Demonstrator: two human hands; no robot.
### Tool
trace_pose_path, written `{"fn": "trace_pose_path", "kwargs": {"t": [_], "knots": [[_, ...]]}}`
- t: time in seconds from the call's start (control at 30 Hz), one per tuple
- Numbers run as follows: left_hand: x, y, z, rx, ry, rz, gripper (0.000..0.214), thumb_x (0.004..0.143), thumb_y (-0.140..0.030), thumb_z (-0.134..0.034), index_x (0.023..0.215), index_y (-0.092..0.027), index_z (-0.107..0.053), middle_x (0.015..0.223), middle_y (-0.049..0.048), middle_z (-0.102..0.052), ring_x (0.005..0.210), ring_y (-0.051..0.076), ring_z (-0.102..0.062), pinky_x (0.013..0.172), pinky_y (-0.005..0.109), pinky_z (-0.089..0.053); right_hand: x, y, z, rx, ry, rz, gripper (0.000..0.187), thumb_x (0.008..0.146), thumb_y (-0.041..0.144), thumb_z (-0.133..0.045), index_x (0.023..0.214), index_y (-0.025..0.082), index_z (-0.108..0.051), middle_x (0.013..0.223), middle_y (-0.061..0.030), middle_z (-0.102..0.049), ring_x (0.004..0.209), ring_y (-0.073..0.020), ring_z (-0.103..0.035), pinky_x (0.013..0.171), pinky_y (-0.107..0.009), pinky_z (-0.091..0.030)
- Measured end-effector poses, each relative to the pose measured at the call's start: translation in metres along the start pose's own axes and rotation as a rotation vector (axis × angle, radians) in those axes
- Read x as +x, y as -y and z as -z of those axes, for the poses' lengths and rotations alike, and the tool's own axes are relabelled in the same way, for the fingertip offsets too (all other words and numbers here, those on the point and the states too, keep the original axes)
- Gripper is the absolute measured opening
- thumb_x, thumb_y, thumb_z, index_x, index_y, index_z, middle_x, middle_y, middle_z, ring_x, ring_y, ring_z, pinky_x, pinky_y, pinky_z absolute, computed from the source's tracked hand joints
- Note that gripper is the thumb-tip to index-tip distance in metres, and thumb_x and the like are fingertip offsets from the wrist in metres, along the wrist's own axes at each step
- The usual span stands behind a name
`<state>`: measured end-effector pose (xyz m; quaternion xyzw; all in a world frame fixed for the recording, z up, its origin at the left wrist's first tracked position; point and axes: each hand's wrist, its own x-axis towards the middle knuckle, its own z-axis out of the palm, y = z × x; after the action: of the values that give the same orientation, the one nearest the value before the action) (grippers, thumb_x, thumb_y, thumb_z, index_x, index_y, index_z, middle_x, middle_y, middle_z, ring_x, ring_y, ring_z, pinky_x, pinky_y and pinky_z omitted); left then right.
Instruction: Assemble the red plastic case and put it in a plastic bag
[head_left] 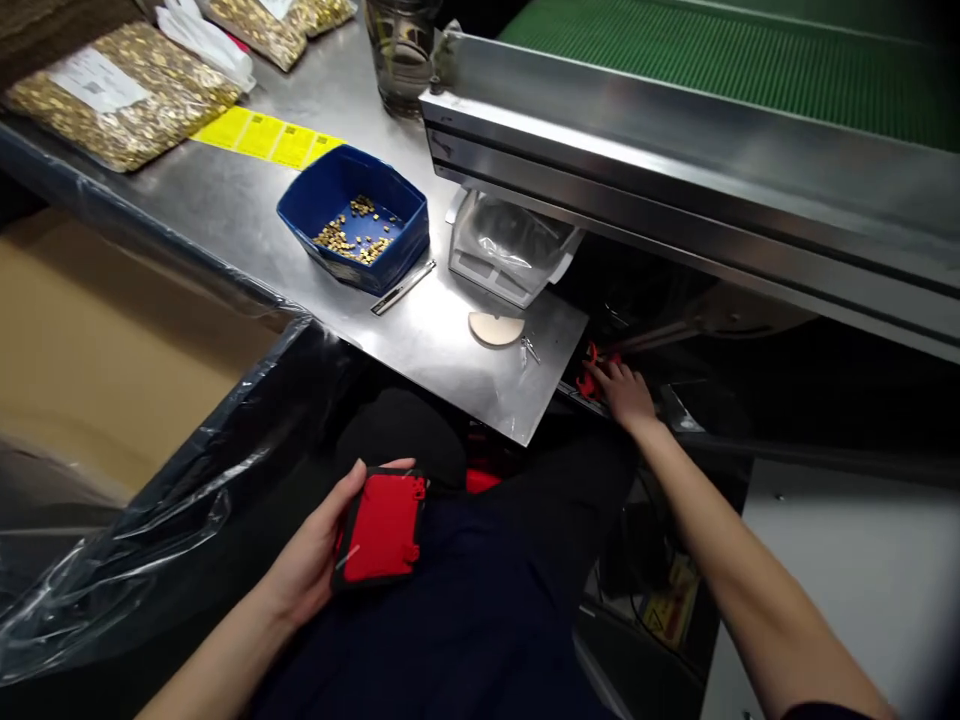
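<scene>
Red case (382,527) matt plast., tabletop (450,360) glossy metal

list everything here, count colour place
case: one, red-black, in left hand
pieces: count unclear, reddish, at right hand
bin: one, blue, on table
pellets: many, gold, in bin
slim tool: one, silver, beside bin
half-disc: one, beige, on table
tray: one, grey, by conveyor
conveyor: one, green, upper right
table: one, silver, centre
bags: at least two, gold contents, upper left
label strip: one, yellow, by bin
jar: one, clear, behind bin
hands: two, bare, foreground

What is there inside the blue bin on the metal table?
Inside the blue bin lie scattered small brass-coloured pieces. Its near walls hide their own inner faces.
</scene>
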<state>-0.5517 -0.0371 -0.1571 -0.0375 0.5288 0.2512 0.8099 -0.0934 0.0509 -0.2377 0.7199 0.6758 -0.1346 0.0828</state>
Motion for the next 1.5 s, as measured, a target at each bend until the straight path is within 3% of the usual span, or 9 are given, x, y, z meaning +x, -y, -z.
{"fn": "trace_pose_path", "kwargs": {"t": [0.3, 0.5, 0.67, 0.83, 1.07, 1.17, 1.3, 1.4, 1.5], "knots": [[-0.005, 0.003, -0.022, 0.281, -0.121, -0.253, 0.065, 0.086, -0.052, -0.074, 0.143, -0.025, -0.058, 0.120, 0.0109, -0.077, 0.091, 0.027, -0.076, 0.075, 0.036, -0.067, 0.002, -0.019, 0.023, -0.045, 0.178, 0.352, 0.037, 0.094, 0.014, -0.052, 0.128, 0.011, -0.066, 0.132, -0.0207, -0.061, 0.113, -0.0288, -0.057, 0.098, -0.039, -0.038], [0.017, 0.025, -0.020, 0.739, -0.055, -0.472, 0.075, 0.083, -0.066, -0.070, 0.143, -0.024, -0.055, 0.136, 0.0143, -0.068, 0.118, 0.038, -0.067, 0.099, 0.048, -0.058, -0.102, 0.079, 0.052, 0.022, 0.609, 0.611, 0.017, 0.069, 0.028, -0.070, 0.082, 0.019, -0.075, 0.088, -0.0097, -0.076, 0.088, -0.0273, -0.070, 0.075, -0.033, -0.047], [0.020, 0.015, -0.024, 1.132, 0.244, -0.414, 0.090, 0.077, -0.062, -0.077, 0.154, -0.034, -0.039, 0.147, 0.0088, -0.059, 0.135, 0.038, -0.056, 0.116, 0.047, -0.045, -0.137, 0.142, 0.051, 0.079, 0.700, 0.498, 0.018, 0.072, 0.037, -0.063, 0.072, 0.021, -0.070, 0.071, -0.0061, -0.073, 0.062, -0.0232, -0.068, 0.052, -0.029, -0.034], [0.009, -0.009, -0.051, 1.923, 0.605, -0.512, 0.091, 0.071, -0.011, -0.072, 0.153, -0.038, -0.042, 0.156, 0.0081, -0.046, 0.133, 0.035, -0.056, 0.112, 0.044, -0.047, -0.128, 0.104, 0.075, 0.161, 0.747, 0.434, 0.027, 0.079, 0.046, -0.063, 0.066, 0.022, -0.065, 0.060, -0.0012, -0.066, 0.051, -0.0149, -0.056, 0.048, -0.027, -0.028], [0.023, -0.004, -0.101, 2.338, 1.214, -0.801, 0.070, 0.074, -0.008, -0.070, 0.137, -0.040, -0.063, 0.128, 0.0160, -0.066, 0.106, 0.041, -0.065, 0.093, 0.056, -0.050, -0.105, 0.082, 0.113, 0.099, 0.809, 0.286, 0.035, 0.079, 0.047, -0.065, 0.057, 0.020, -0.058, 0.054, 0.0000, -0.059, 0.047, -0.0120, -0.045, 0.050, -0.029, -0.024], [0.026, -0.016, -0.085, 2.004, 1.038, -0.497, 0.074, 0.064, -0.007, -0.075, 0.130, -0.040, -0.068, 0.140, 0.0094, -0.061, 0.113, 0.039, -0.065, 0.095, 0.051, -0.054, -0.122, 0.077, 0.106, 0.137, 0.842, 0.287, 0.028, 0.077, 0.038, -0.066, 0.057, 0.021, -0.055, 0.053, 0.0011, -0.058, 0.046, -0.0123, -0.045, 0.049, -0.029, -0.023], [0.034, -0.025, -0.030, 0.932, 0.246, -0.191, 0.055, 0.084, -0.039, -0.069, 0.139, -0.033, -0.062, 0.129, 0.0088, -0.071, 0.112, 0.038, -0.071, 0.089, 0.049, -0.062, -0.162, 0.055, 0.088, 0.265, 0.722, 0.283, 0.013, 0.075, 0.019, -0.061, 0.066, 0.022, -0.052, 0.060, 0.0033, -0.059, 0.053, -0.0130, -0.050, 0.054, -0.027, -0.029], [0.042, -0.017, -0.004, 0.343, -0.004, -0.127, 0.063, 0.086, -0.049, -0.070, 0.146, -0.034, -0.054, 0.139, 0.0089, -0.068, 0.120, 0.039, -0.068, 0.093, 0.051, -0.063, -0.170, 0.034, 0.079, 0.314, 0.432, 0.283, 0.005, 0.087, 0.024, -0.061, 0.084, 0.023, -0.059, 0.085, -0.0006, -0.065, 0.078, -0.0178, -0.060, 0.078, -0.031, -0.044], [0.047, -0.007, -0.006, 0.318, -0.063, -0.155, 0.071, 0.079, -0.044, -0.080, 0.145, -0.032, -0.055, 0.138, 0.0096, -0.069, 0.122, 0.038, -0.067, 0.087, 0.041, -0.066, -0.139, 0.010, 0.068, 0.165, 0.054, 0.203, 0.024, 0.094, 0.041, -0.064, 0.112, 0.026, -0.064, 0.120, -0.0100, -0.058, 0.111, -0.0281, -0.055, 0.099, -0.042, -0.040]]}}
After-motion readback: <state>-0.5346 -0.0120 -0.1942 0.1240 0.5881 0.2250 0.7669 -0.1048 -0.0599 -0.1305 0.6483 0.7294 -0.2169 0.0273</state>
